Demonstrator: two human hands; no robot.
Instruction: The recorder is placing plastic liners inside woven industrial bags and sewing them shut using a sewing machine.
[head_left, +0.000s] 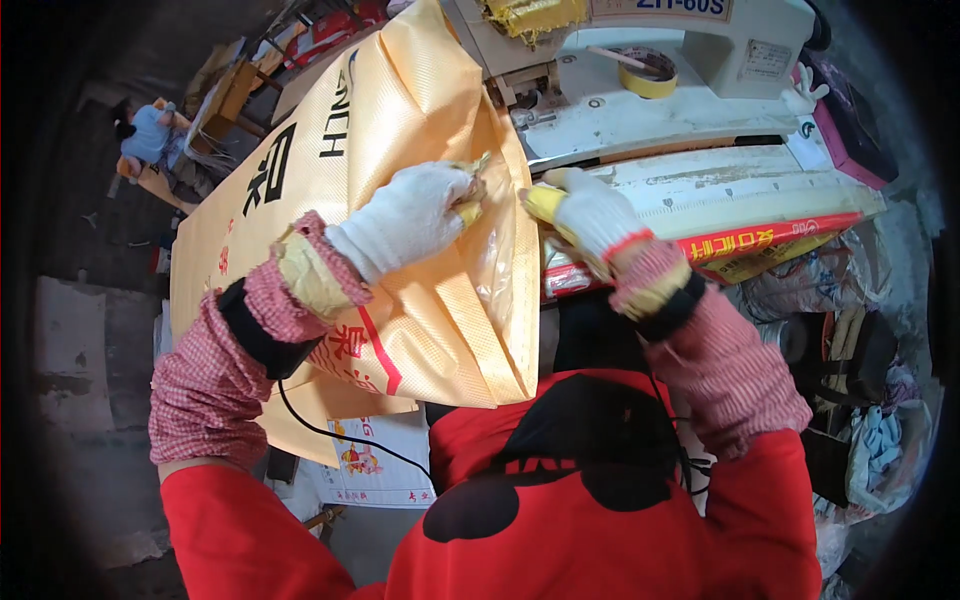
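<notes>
Woven yellow sack [400,200] lies tilted across your worktable, its long axis running up-left, your left hand [410,215] pinching its open edge while your right hand [590,212] (nearer the sewing machine [700,90]) grips the same edge

A workshop for sewing or sealing sacks. At twelve to two o'clock, a worn white industrial machine [690,110], paint chipped, with a roll of yellow tape [648,72] on top. At ten o'clock, stacked woven orange sacks [330,200]. At four o'clock, heaps of rags and bags [860,400]. At nine o'clock, bare concrete floor [80,330], another worker [150,135] farther off.
</notes>
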